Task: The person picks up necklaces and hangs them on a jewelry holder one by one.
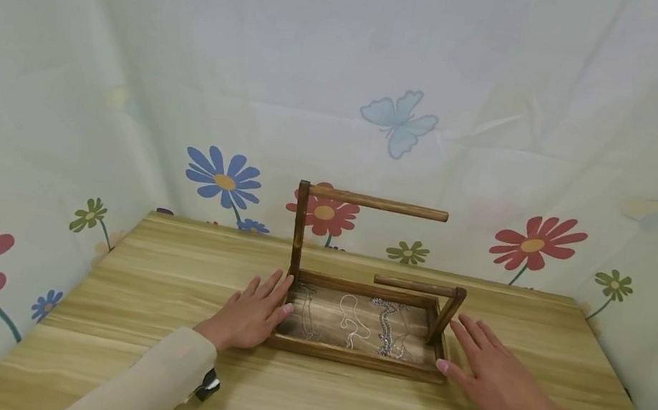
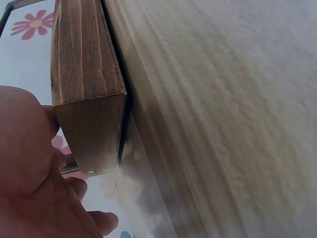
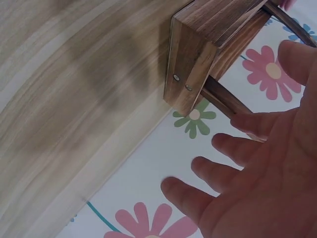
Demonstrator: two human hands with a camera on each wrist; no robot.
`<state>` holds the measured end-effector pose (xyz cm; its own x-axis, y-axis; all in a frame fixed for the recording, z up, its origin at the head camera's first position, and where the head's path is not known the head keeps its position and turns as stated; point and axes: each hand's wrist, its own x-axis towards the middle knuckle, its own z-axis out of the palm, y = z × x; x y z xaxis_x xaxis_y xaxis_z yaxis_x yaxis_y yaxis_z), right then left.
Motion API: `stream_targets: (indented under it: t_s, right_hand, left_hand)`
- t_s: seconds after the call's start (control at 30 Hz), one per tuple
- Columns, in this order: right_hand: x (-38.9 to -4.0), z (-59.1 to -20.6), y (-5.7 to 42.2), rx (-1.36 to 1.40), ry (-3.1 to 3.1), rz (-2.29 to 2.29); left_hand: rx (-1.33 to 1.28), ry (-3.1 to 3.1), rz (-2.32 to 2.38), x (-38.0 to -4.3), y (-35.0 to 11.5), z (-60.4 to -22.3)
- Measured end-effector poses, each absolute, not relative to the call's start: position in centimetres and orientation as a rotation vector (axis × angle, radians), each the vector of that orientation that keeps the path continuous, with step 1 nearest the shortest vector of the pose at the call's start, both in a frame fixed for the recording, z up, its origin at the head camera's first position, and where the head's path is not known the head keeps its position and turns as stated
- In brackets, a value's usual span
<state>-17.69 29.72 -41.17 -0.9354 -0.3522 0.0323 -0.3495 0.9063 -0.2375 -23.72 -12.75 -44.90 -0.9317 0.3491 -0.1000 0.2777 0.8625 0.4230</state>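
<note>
A dark-brown wooden jewelry stand with a shallow tray base sits on the table. Several silver necklaces lie in the tray, among them a thick chain right of the middle. From the left end rises a tall post with a long bar; a shorter post at the right carries a lower bar. My left hand, fingers extended, lies against the tray's left end. At the right end is my right hand, its fingers spread and thumb by the front corner. In the right wrist view those fingers curve only slightly.
The stand rests on a light wood-grain table. Behind and at both sides hangs a pale sheet printed with flowers and a blue butterfly. Both forearms wear cream sleeves, with a dark strap piece showing at each wrist.
</note>
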Motion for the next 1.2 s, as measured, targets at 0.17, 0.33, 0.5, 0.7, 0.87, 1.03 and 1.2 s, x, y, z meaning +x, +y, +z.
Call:
stream_targets:
  t_s: [0.17, 0.33, 0.5, 0.7, 0.87, 1.03, 1.2]
  right_hand:
    - [-17.5, -40.9, 29.5, -0.592, 3.046, -0.362]
    - [-17.6, -40.4, 29.3, -0.601, 3.049, -0.343]
    - [-17.7, -40.3, 29.2, -0.576, 3.058, -0.337]
    - [-17.7, -40.2, 28.8, -0.546, 3.103, -0.416]
    - [-17.8, -40.1, 28.4, -0.555, 3.115, -0.51]
    - [-18.0, -40.3, 28.0, -0.574, 3.119, -0.599]
    - [-18.5, -40.5, 27.6, -0.614, 3.11, -0.668]
  left_hand:
    - [0.513, 2.867, 0.603, -23.7, -12.7, -45.0]
    - [0.533, 2.874, 0.593, -23.8, -12.6, -45.1]
    - [0.532, 2.878, 0.593, -23.9, -12.6, -45.3]
    - [0.547, 2.876, 0.595, -24.1, -12.4, -45.9]
    - [0.564, 2.889, 0.588, -24.0, -12.4, -45.9]
    - [0.557, 2.888, 0.584, -23.8, -12.4, -45.6]
    - [0.55, 2.882, 0.586, -23.7, -12.3, -45.3]
